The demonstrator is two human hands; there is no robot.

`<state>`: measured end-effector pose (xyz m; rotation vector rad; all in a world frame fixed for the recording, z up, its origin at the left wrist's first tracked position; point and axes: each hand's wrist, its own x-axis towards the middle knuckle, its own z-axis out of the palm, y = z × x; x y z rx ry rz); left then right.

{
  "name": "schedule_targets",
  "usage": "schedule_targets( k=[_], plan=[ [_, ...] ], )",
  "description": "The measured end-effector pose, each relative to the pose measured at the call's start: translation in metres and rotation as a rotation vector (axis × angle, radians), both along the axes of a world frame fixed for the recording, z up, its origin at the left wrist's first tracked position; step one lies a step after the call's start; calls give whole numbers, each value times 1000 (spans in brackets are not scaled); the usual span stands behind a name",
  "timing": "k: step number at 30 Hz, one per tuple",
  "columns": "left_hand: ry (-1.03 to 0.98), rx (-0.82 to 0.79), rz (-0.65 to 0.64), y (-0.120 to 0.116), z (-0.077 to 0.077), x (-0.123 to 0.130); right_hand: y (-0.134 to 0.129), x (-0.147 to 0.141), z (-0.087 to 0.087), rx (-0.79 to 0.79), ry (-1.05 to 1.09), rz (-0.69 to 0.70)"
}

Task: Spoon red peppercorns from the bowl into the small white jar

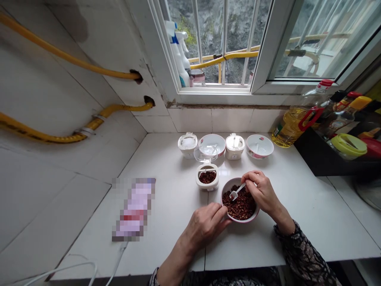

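My left hand (pixel 206 222) is closed on the near-left rim of a bowl (pixel 249 220), thumb low on the outside. Dark red Sichuan peppercorns (pixel 241 207) fill much of the bowl. Between the thumb and fingers of my right hand (pixel 262 193) is the handle of a small white spoon (pixel 234 195). Its scoop is over the peppercorns, with a few reddish bits in it. Just left of and beyond the bowl stands a white seasoning jar (pixel 207 187), its clear lid (pixel 206 153) raised, with similar peppercorns inside.
Behind stand two lidded jars (pixel 187 150) (pixel 235 152) and two floral bowls (pixel 218 142) (pixel 260 155). An oil bottle (pixel 288 125) and a black condiment rack (pixel 309 157) occupy the right. A pixelated phone-like object (pixel 133 210) with a white cable (pixel 120 254) lies left.
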<state>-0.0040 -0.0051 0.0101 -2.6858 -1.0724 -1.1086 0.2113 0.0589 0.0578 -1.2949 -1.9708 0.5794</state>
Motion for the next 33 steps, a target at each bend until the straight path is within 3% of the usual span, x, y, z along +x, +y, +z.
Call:
schedule_targets(
  k=[8,15,20,33],
  plan=[
    [-4,8,-1,0,0,1,1,-2,1,-55,52,-37],
    [0,20,-3,1,-1,1,3,-3,6,-401,425,-54],
    [-8,33,-5,1,-2,1,8,-1,5,-485,573,-85],
    [-6,29,0,1,-3,2,3,-5,5,-173,218,-89]
  ],
)
